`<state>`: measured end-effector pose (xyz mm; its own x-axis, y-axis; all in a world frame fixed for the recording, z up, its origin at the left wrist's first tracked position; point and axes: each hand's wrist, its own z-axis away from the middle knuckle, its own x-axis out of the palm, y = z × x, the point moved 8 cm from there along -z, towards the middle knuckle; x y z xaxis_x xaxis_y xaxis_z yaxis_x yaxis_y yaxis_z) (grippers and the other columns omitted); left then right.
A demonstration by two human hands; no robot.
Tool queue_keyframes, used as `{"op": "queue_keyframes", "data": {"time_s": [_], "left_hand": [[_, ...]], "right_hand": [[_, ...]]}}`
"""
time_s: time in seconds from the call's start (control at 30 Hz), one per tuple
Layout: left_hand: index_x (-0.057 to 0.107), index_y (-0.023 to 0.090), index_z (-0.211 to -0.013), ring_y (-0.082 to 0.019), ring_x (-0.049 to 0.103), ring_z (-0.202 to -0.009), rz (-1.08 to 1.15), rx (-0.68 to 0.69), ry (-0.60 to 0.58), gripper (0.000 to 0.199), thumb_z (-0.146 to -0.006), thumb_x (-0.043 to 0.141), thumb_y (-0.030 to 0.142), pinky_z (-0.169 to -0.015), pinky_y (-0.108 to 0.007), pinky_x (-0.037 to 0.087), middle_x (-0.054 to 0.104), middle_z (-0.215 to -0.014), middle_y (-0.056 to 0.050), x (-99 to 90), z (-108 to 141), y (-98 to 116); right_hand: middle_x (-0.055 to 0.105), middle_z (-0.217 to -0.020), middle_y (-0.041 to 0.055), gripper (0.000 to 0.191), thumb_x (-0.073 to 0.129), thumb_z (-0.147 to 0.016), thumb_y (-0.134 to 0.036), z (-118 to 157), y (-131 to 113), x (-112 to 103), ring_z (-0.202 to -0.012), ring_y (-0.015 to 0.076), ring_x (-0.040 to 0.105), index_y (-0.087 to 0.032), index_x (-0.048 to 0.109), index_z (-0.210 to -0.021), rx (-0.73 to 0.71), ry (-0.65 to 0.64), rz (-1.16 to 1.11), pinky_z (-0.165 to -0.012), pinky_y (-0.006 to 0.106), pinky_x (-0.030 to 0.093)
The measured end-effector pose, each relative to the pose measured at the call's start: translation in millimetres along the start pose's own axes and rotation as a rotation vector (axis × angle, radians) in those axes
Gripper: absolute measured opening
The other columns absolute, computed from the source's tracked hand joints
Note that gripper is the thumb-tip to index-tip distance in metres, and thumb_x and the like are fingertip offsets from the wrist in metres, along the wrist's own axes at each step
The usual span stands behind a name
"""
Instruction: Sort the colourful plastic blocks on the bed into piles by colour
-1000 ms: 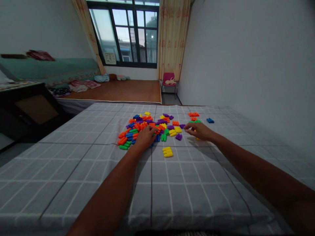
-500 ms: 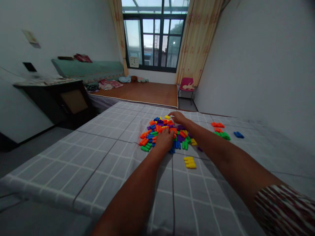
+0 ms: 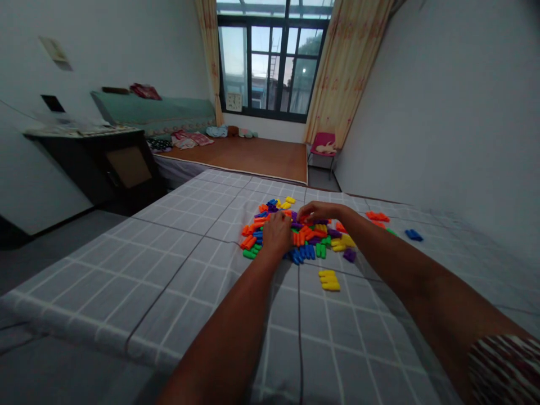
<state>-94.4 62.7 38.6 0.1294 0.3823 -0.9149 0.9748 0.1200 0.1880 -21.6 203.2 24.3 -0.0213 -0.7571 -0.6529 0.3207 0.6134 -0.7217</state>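
A pile of small plastic pieces [image 3: 302, 238] in orange, blue, green, purple and yellow lies on the checked cloth. My left hand [image 3: 277, 232] rests on the left part of the pile, back up, its fingertips hidden among the pieces. At the pile's far right side is my right hand [image 3: 316, 212], fingers bent down onto orange and purple pieces; whether it grips one cannot be made out. Nearer to me, a group of yellow pieces [image 3: 329, 280] lies apart from the pile, and a purple piece [image 3: 350, 255] sits at its right edge.
The checked cloth [image 3: 169, 270] covers the table. Orange pieces [image 3: 377, 216] and a blue piece [image 3: 413, 234] lie to the right, beyond my right forearm. Behind the table are a low bed [image 3: 261, 160], a pink chair [image 3: 324, 143] and a dark cabinet [image 3: 101, 169] at left.
My right hand has moved from the far edge of the pile nearer to its middle. My left hand has shifted slightly away from me over the pieces. The view has shifted a little.
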Motion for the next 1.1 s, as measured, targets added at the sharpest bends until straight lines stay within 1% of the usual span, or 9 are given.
{"op": "queue_keyframes", "data": {"time_s": [0.13, 0.2, 0.3, 0.37, 0.57, 0.7, 0.9, 1.0, 1.1], "left_hand": [[0.063, 0.020, -0.108, -0.024, 0.048, -0.111, -0.011, 0.006, -0.032, 0.025, -0.089, 0.046, 0.017, -0.089, -0.037, 0.043, 0.056, -0.116, -0.011, 2.1, 0, 0], [0.062, 0.019, -0.109, -0.024, 0.049, -0.110, -0.019, 0.024, -0.048, 0.026, -0.089, 0.046, 0.017, -0.089, -0.037, 0.043, 0.056, -0.116, -0.011, 3.6, 1, 3], [0.062, 0.018, -0.108, -0.025, 0.050, -0.109, -0.034, 0.047, -0.047, 0.025, -0.089, 0.045, 0.017, -0.087, -0.038, 0.043, 0.056, -0.114, -0.012, 4.3, 2, 6], [0.062, 0.018, -0.108, -0.025, 0.050, -0.109, -0.040, 0.052, -0.047, 0.026, -0.090, 0.044, 0.017, -0.087, -0.038, 0.043, 0.056, -0.114, -0.012, 4.7, 2, 7], [0.062, 0.018, -0.109, -0.025, 0.050, -0.110, -0.053, 0.062, -0.034, 0.027, -0.091, 0.043, 0.018, -0.087, -0.038, 0.043, 0.056, -0.115, -0.012, 6.4, 3, 5], [0.063, 0.018, -0.109, -0.025, 0.050, -0.109, -0.061, 0.056, -0.034, 0.026, -0.090, 0.045, 0.019, -0.087, -0.038, 0.043, 0.056, -0.115, -0.012, 7.9, 2, 6], [0.065, 0.019, -0.106, -0.025, 0.052, -0.110, -0.082, 0.070, -0.025, 0.026, -0.091, 0.044, 0.020, -0.087, -0.037, 0.044, 0.057, -0.113, -0.011, 6.4, 2, 6], [0.066, 0.019, -0.101, -0.026, 0.054, -0.106, -0.105, 0.087, -0.007, 0.025, -0.089, 0.044, 0.019, -0.083, -0.037, 0.045, 0.059, -0.109, -0.011, 6.4, 0, 5], [0.066, 0.019, -0.098, -0.026, 0.055, -0.103, -0.132, 0.101, 0.015, 0.025, -0.088, 0.044, 0.019, -0.080, -0.037, 0.046, 0.060, -0.106, -0.011, 6.4, -2, 5]], "right_hand": [[0.072, -0.091, 0.0038, 0.041, 0.074, -0.068, -0.041, 19, 7, -4, -0.076, 0.0142, 0.062, -0.015, 0.074, -0.100, 0.107, -0.123, 0.027, -0.071, 0.023, 0.049], [0.072, -0.087, 0.0054, 0.039, 0.070, -0.072, -0.044, 15, 12, -24, -0.074, 0.0144, 0.062, -0.014, 0.075, -0.097, 0.150, -0.009, 0.090, -0.068, 0.024, 0.049], [0.073, -0.084, 0.0071, 0.034, 0.067, -0.075, -0.039, 5, 24, -67, -0.071, 0.0158, 0.062, -0.014, 0.075, -0.098, 0.272, 0.299, 0.283, -0.065, 0.024, 0.050], [0.073, -0.087, 0.0065, 0.034, 0.071, -0.070, -0.031, 0, 34, -81, -0.075, 0.0177, 0.064, -0.017, 0.075, -0.101, 0.349, 0.374, 0.386, -0.068, 0.026, 0.051], [0.075, -0.097, 0.0031, 0.046, 0.076, -0.056, -0.010, -2, 54, -61, -0.089, 0.0249, 0.068, -0.024, 0.076, -0.099, 0.446, 0.210, 0.582, -0.082, 0.034, 0.052], [0.070, -0.114, 0.0067, 0.051, 0.073, -0.062, -0.011, 19, 29, -58, -0.102, 0.0257, 0.065, -0.024, 0.071, -0.111, 0.297, 0.367, 0.611, -0.089, 0.035, 0.051], [0.068, -0.116, 0.0070, 0.050, 0.069, -0.076, -0.032, 114, 4, -57, -0.103, 0.0220, 0.064, -0.024, 0.062, -0.125, 0.034, 0.596, 0.236, -0.086, 0.035, 0.054], [0.068, -0.114, 0.0067, 0.051, 0.070, -0.074, -0.035, 188, 22, -56, -0.104, 0.0226, 0.063, -0.024, 0.063, -0.122, 0.059, 0.723, 0.156, -0.093, 0.040, 0.052], [0.068, -0.114, 0.0089, 0.045, 0.069, -0.073, -0.037, 264, 60, -52, -0.104, 0.0242, 0.063, -0.021, 0.066, -0.115, 0.181, 0.878, 0.073, -0.093, 0.042, 0.052]]}}
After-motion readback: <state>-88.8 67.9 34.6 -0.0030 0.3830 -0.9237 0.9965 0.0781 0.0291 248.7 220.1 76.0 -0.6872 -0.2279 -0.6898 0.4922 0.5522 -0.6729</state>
